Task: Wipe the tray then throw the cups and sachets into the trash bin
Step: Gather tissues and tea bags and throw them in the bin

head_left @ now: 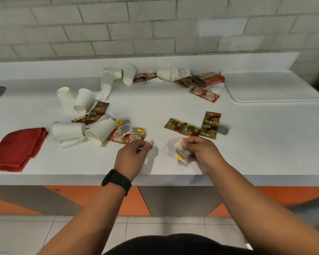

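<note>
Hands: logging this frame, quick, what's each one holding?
Left hand: pinches a small white scrap.
Right hand: holds a tea bag.

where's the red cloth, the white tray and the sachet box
red cloth (18, 149): head view, middle of the folded cloth
white tray (271, 87): head view, bare flat centre of the tray
sachet box (215, 80): head view, red printed side of the box

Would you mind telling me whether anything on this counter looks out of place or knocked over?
Yes. Most white paper cups lie tipped on their sides across the counter, mixed with scattered sachets and crumpled tissue. The white tray sits bare at the far right, and the red cloth lies loosely folded at the left edge.
</note>
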